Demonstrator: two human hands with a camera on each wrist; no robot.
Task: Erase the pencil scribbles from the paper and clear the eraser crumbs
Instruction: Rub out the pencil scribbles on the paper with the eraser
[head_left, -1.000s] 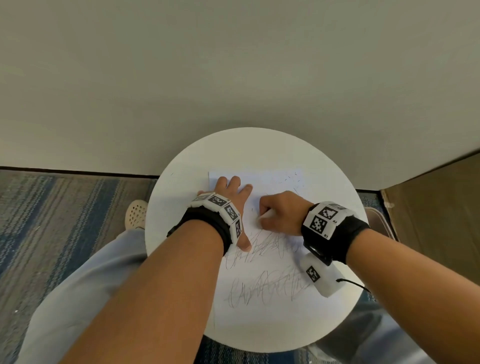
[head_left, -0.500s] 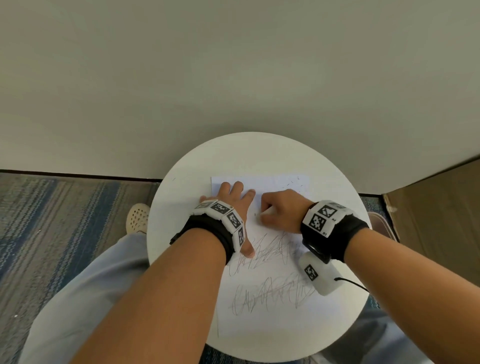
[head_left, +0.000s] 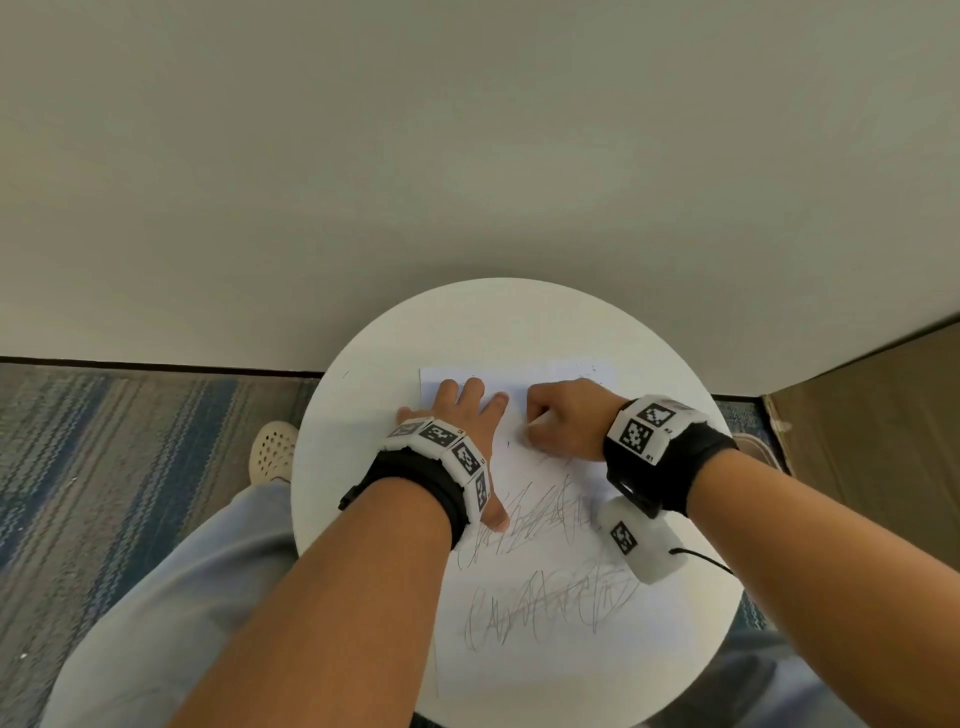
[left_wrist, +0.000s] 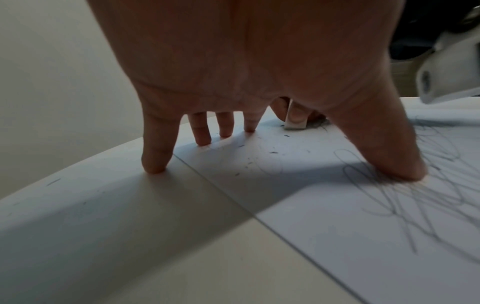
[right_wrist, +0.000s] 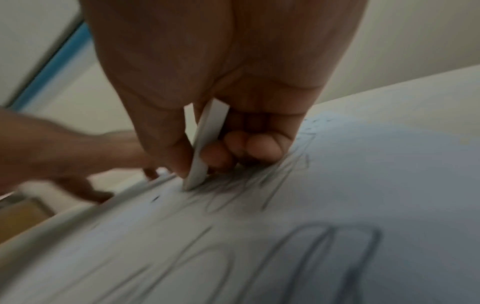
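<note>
Since the earlier frame my right hand (head_left: 563, 423) has slid the eraser (left_wrist: 294, 120) slightly toward the tabletop's (head_left: 519, 322) far edge. It is pinched upright, long axis near vertical, tip on the paper (head_left: 540, 665). My left hand (head_left: 462, 415) lies flat, fingers spread, pinning the sheet. Pressing too hard could crease the paper; two scribbles (head_left: 545, 603) remain nearer me.

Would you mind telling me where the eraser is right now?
The eraser is pinched in the right hand, its tip on the paper just right of the left hand.
</note>
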